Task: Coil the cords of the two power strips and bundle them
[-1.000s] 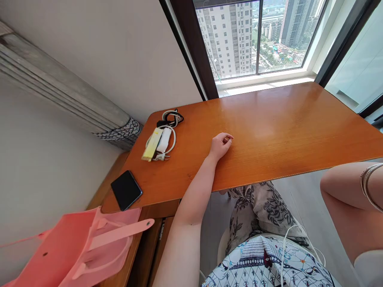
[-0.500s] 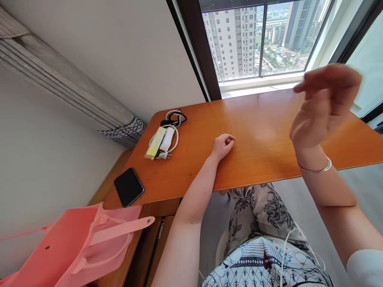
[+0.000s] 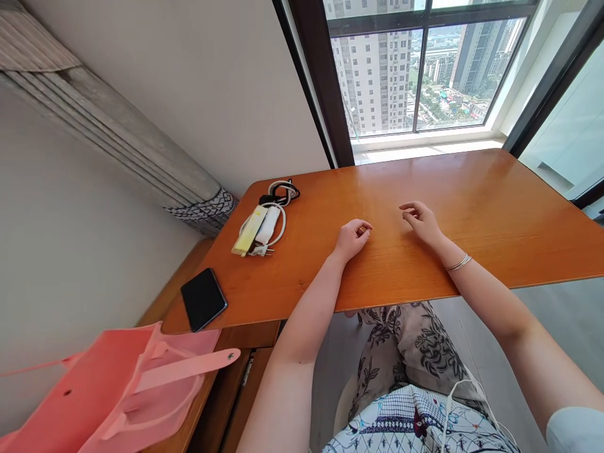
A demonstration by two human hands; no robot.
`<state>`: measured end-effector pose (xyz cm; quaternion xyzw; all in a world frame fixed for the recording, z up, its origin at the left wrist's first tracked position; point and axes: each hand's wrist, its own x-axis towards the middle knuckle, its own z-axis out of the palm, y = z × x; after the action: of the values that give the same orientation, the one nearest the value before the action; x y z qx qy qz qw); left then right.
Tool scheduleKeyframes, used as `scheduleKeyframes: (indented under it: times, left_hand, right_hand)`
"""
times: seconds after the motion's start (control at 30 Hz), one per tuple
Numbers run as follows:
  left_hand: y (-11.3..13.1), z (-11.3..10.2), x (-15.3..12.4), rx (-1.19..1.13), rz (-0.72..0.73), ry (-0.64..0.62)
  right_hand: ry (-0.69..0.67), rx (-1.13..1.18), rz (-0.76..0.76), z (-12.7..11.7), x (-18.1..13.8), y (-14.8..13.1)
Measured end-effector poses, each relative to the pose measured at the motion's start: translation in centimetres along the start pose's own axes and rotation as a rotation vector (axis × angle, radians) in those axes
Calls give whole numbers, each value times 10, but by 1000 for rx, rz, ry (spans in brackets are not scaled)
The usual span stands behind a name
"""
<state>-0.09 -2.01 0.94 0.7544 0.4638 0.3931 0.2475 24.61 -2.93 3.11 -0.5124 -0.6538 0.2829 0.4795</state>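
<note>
My left hand rests on the wooden table, its fingers loosely curled closed with nothing showing in them. To its right, my right hand lies low over the tabletop with its fingers partly stretched and the thumb apart, holding nothing. A thin silver bracelet circles the right wrist. Left of both hands lie a pale yellow bar-shaped piece and a white power adapter with a looped white cable and plug. A black cable is coiled just behind them. Neither hand touches these.
A black smartphone lies face up near the table's left front corner. Below it, an open pink bag with a strap stands beside a wooden cabinet. A window is behind the table, and a tied grey curtain hangs at left.
My right hand has come down from its raised position at the right and moved left to the tabletop. My left hand stays in place. The view has shifted slightly.
</note>
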Motion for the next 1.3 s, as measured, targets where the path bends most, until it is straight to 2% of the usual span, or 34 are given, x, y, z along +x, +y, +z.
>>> scheduleKeyframes:
  times: [0.2, 0.37, 0.57, 0.67, 0.8, 0.93, 1.03, 1.17, 1.3]
  left_hand:
    - [0, 1, 0, 7, 7, 13]
    - [3, 2, -2, -40, -59, 22]
    - [-1, 4, 3, -79, -82, 36]
    - [-10, -3, 14, -68, -115, 81]
    - [-25, -39, 27, 176, -217, 225]
    - [-40, -99, 24, 568, -380, 294]
    - [-51, -139, 13, 773, -581, 307]
    - [-65, -175, -3, 855, -833, 303]
    - [-70, -194, -7, 835, -949, 278]
  right_hand:
    - [-216, -268, -74, 9, -7, 1]
    - [-379, -529, -64, 9, -7, -2]
    - [-426, -627, -67, 7, -6, -6]
    - [-447, -631, -79, 4, -4, -6]
    - [-469, -612, -103, 2, -1, -6]
    - [-475, -613, -121, 1, -1, -7]
    - [-480, -624, -119, 1, -1, -7]
    - [-478, -630, -122, 2, 0, -6]
    - [-478, -625, -134, 1, 0, -5]
